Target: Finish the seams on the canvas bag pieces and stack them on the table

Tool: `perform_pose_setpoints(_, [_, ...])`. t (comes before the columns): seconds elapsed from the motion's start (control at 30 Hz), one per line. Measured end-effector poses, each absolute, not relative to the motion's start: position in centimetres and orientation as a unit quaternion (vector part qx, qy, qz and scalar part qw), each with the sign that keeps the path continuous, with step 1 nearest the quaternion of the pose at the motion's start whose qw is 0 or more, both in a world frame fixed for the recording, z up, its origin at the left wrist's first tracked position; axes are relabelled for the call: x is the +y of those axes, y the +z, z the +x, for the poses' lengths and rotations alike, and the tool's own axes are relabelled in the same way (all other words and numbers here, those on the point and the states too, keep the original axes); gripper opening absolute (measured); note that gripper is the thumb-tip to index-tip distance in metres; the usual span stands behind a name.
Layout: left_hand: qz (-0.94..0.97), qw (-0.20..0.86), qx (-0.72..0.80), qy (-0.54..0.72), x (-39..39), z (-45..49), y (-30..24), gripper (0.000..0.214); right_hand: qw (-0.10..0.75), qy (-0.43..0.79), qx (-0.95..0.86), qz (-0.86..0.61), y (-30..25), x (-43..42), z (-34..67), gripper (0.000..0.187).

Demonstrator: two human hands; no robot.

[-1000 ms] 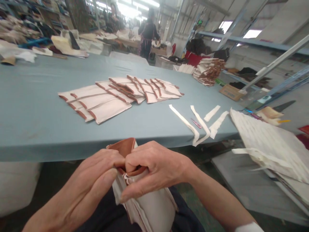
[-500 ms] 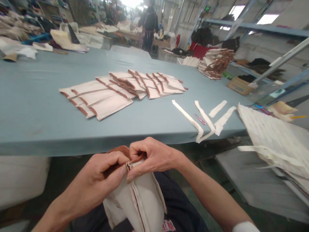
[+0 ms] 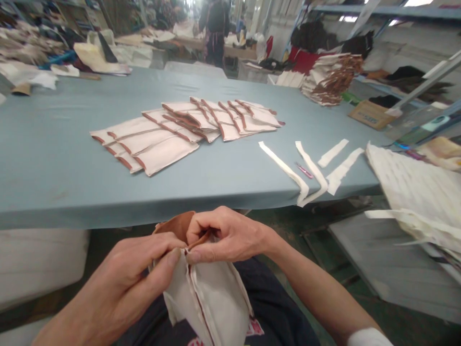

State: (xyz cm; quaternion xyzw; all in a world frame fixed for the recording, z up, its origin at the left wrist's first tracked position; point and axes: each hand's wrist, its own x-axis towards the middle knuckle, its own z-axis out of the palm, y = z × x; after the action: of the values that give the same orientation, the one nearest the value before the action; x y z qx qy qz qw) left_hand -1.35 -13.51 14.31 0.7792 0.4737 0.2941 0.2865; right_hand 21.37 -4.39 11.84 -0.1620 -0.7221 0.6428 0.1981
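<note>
Over my lap hangs a cream fabric pouch with a seam down its middle and a brown band round its open top. My left hand pinches the rim just left of the seam, thumb toward me. Right beside it, my right hand grips the same rim, its fingers curled over the brown band and its thumb on the cream side. Both thumb tips sit close together at the seam's upper end. The fingertips inside the rim are hidden.
Similar cream pouches with brown edges overlap on the blue-green table. Cream strips and a small pink tool lie to the right. A stack of brown-edged pieces stands farther back. A person is beyond the table.
Both hands still hold the pouch's rim, shifted slightly left in view. The right thumb has drawn up closer to the rim, and more of the brown band shows.
</note>
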Motion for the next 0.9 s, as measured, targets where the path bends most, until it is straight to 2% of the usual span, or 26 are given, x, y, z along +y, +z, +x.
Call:
perform_pose_setpoints(0.13, [0.773,0.302,0.459,0.318,-13.5,-0.9,14.4,0.038,0.253,0.567,-0.766,-0.166,12.7,-4.8,21.6,0.025])
perform_pose_setpoints(0.4, [0.711,0.362,0.496,0.343,-13.6,-0.6,13.2,0.047,0.221,0.669,-0.695,-0.145,12.3,-4.5,21.5,0.048])
perform_pose_setpoints(0.63, [0.686,0.382,0.509,0.354,-13.5,0.1,13.8,0.049,0.209,0.679,-0.69,-0.14,12.4,-4.4,21.6,0.04])
perform_pose_setpoints(0.77, [0.685,0.384,0.52,0.336,-13.7,-0.3,13.2,0.051,0.205,0.635,-0.728,-0.159,12.6,-4.4,21.5,0.032])
perform_pose_setpoints(0.9, [0.693,0.357,0.532,0.331,-14.3,-0.1,13.1,0.05,0.217,0.522,-0.8,-0.203,13.3,-4.7,21.8,0.02])
